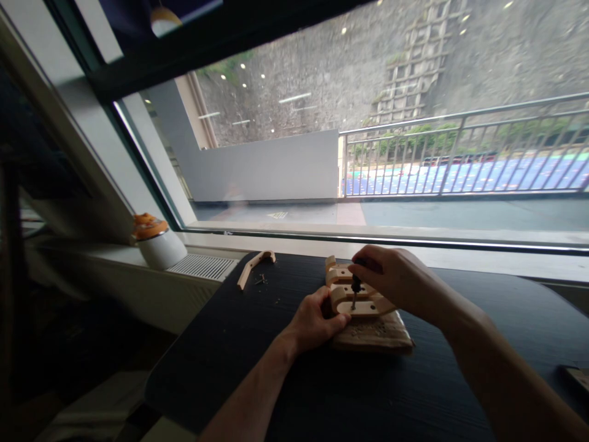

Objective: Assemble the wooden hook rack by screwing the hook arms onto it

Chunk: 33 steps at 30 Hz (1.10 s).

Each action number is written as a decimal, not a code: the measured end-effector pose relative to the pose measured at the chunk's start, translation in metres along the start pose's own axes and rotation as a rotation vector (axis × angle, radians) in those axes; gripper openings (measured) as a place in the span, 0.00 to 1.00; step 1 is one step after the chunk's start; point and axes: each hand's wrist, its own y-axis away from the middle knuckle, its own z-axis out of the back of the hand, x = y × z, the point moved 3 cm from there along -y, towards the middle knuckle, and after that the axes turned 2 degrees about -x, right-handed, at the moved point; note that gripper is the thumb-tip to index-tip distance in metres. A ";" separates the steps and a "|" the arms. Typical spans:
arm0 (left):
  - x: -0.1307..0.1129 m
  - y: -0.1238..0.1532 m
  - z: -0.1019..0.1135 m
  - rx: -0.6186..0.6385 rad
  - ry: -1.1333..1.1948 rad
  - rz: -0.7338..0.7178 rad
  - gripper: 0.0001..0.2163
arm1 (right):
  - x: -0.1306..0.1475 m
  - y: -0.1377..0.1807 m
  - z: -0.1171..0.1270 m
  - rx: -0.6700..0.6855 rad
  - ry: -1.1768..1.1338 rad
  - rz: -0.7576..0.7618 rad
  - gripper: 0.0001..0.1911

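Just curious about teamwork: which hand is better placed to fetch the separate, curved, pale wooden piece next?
Probably the left hand: though holding another piece, it's nearer that wooden piece; the right hand grips a slim black-handled screwdriver.

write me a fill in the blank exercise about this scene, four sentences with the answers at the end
1. The right hand holds a ____, its tip pointing down at a hooked wooden piece.
2. Holding that piece near its curved end is the ____.
3. A separate wooden piece lies on the black table beside some small ____.
4. The white container by the window has an ____ top.

Missing words: screwdriver; left hand; screws; orange.
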 end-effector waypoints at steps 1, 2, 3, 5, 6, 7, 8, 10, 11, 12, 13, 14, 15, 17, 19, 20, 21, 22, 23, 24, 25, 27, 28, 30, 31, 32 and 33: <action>0.000 0.000 0.000 0.000 0.006 0.002 0.14 | 0.000 0.000 -0.001 -0.007 0.017 0.000 0.15; -0.001 0.000 0.000 0.002 0.013 0.003 0.14 | 0.001 0.000 -0.002 -0.015 0.036 0.003 0.15; -0.001 0.000 0.000 0.005 0.019 0.002 0.13 | 0.003 0.000 -0.003 -0.022 0.053 0.008 0.15; -0.002 0.001 0.000 0.008 0.022 -0.002 0.13 | 0.006 0.000 -0.004 -0.031 0.064 0.025 0.14; -0.002 0.001 0.000 0.008 0.019 -0.003 0.12 | 0.007 0.001 -0.005 -0.030 0.058 0.035 0.14; -0.002 0.001 0.000 0.005 0.012 -0.003 0.12 | 0.008 0.001 -0.005 -0.023 0.046 0.046 0.14; -0.002 0.001 0.000 0.000 0.004 -0.002 0.12 | 0.009 0.001 -0.005 -0.013 0.028 0.056 0.14; -0.002 0.001 0.000 -0.008 -0.006 0.000 0.12 | 0.010 0.003 -0.004 0.015 -0.013 0.077 0.14; -0.002 0.001 0.000 -0.010 -0.007 0.001 0.12 | 0.011 0.003 -0.003 0.030 -0.031 0.089 0.15; -0.003 0.001 0.000 -0.012 -0.005 0.001 0.12 | 0.012 0.004 -0.003 0.043 -0.046 0.102 0.15; -0.003 0.001 0.000 -0.013 -0.001 0.000 0.12 | 0.012 0.005 -0.003 0.053 -0.056 0.115 0.16; -0.004 0.001 0.000 -0.013 0.004 -0.001 0.12 | 0.013 0.005 -0.002 0.056 -0.060 0.123 0.17; -0.005 0.001 0.000 -0.013 0.010 -0.002 0.12 | 0.013 0.005 -0.002 0.056 -0.060 0.126 0.17; -0.005 0.001 0.000 -0.012 0.019 0.000 0.13 | 0.012 0.004 -0.002 0.047 -0.059 0.122 0.16; -0.005 0.001 0.000 -0.014 0.019 0.009 0.13 | 0.009 0.003 -0.001 0.035 -0.060 0.107 0.16; -0.004 0.001 0.000 -0.016 0.018 0.014 0.14 | 0.008 0.003 0.000 0.029 -0.059 0.094 0.15; -0.003 0.001 0.000 -0.019 0.017 0.017 0.14 | 0.006 0.002 0.000 0.022 -0.057 0.076 0.15; -0.002 0.000 0.000 -0.019 0.017 0.017 0.14 | 0.005 0.001 0.001 0.017 -0.055 0.056 0.15; -0.001 0.000 0.000 -0.017 0.019 0.015 0.14 | 0.004 0.001 0.001 0.013 -0.050 0.037 0.15; -0.001 0.000 0.000 -0.014 0.020 0.013 0.14 | 0.003 0.001 0.001 0.010 -0.042 0.021 0.15; 0.000 0.000 0.000 -0.008 0.021 0.011 0.14 | 0.002 0.001 0.001 0.005 -0.030 0.010 0.15; 0.001 0.000 -0.001 0.003 0.024 0.009 0.13 | 0.003 0.001 0.001 -0.007 0.005 0.004 0.14; 0.001 0.000 -0.001 0.009 0.028 0.007 0.13 | 0.004 0.001 0.000 -0.012 0.023 0.008 0.14; 0.000 0.001 -0.001 0.019 0.038 0.001 0.13 | 0.007 0.002 -0.001 -0.018 0.033 0.024 0.13; -0.001 0.001 -0.001 0.021 0.040 -0.002 0.13 | 0.009 0.002 -0.002 -0.014 0.018 0.037 0.12; -0.002 0.001 0.000 0.020 0.041 -0.003 0.13 | 0.011 0.003 -0.002 -0.002 -0.012 0.052 0.12; -0.003 0.001 0.000 0.018 0.039 -0.005 0.13 | 0.013 0.003 -0.003 0.017 -0.054 0.068 0.12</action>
